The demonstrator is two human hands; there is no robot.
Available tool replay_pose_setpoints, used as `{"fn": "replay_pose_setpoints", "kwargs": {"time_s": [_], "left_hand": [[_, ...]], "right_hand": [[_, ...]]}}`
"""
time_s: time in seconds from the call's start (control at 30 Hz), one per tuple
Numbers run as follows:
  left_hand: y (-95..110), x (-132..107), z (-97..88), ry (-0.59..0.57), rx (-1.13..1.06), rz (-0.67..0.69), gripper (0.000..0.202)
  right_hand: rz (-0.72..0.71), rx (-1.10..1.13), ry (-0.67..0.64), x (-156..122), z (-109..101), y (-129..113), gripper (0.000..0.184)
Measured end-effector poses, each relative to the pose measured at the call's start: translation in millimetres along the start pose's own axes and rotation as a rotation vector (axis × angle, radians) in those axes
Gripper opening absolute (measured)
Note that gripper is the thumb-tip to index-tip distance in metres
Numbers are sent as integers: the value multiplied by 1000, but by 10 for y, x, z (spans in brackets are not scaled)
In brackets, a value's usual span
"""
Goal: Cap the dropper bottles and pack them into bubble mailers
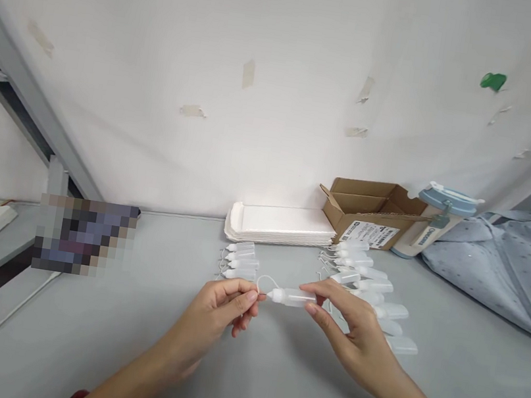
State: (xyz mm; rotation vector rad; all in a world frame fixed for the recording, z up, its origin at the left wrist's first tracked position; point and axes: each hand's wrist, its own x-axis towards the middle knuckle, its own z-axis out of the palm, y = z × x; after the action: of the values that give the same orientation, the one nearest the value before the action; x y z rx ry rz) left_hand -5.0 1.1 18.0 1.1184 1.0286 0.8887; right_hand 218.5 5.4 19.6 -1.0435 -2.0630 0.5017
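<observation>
A small translucent squeeze bottle (295, 297) with a white cone-shaped top lies level between my hands, above the grey table. My right hand (354, 325) grips its base end between thumb and fingers. At the needle-like tip, my left hand (224, 306) pinches the end of a thin white strap (269, 279) that loops up from the bottle's neck. Whatever small cap is inside that pinch is covered by the fingertips. Just behind my left hand, several similar bottles (242, 263) lie in a neat row. More bottles (372, 285) lie loosely beyond and beside my right hand.
Against the wall is a stack of white envelopes or flat boxes (282, 223), beside an open cardboard box (374, 208). A blue-lidded tumbler (434, 221) and a light blue fabric bag (510, 262) stand at right. A blurred-out object (85, 237) and a white cable (1, 326) are left.
</observation>
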Motion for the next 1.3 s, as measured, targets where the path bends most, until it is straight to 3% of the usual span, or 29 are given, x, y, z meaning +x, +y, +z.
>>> {"fn": "replay_pose_setpoints", "kwargs": {"time_s": [0.2, 0.5, 0.73, 0.97, 1.2, 1.3], "left_hand": [[-33, 6, -6, 43, 161, 38, 24], [-58, -6, 52, -7, 270, 41, 22], [-53, -2, 35, -12, 257, 4, 23], [15, 29, -77, -89, 371, -60, 24], [55, 17, -104, -44, 524, 64, 20], [32, 4, -97, 69, 683, 109, 18]], "right_hand": [[-177, -95, 18, -20, 26, 32, 22], [-343, -163, 47, -63, 114, 114, 28], [-342, -145, 43, -58, 145, 122, 30], [-312, -109, 18, -50, 174, 89, 27], [-240, -92, 22, -28, 150, 37, 20], [-180, -71, 8, -40, 153, 36, 16]]}}
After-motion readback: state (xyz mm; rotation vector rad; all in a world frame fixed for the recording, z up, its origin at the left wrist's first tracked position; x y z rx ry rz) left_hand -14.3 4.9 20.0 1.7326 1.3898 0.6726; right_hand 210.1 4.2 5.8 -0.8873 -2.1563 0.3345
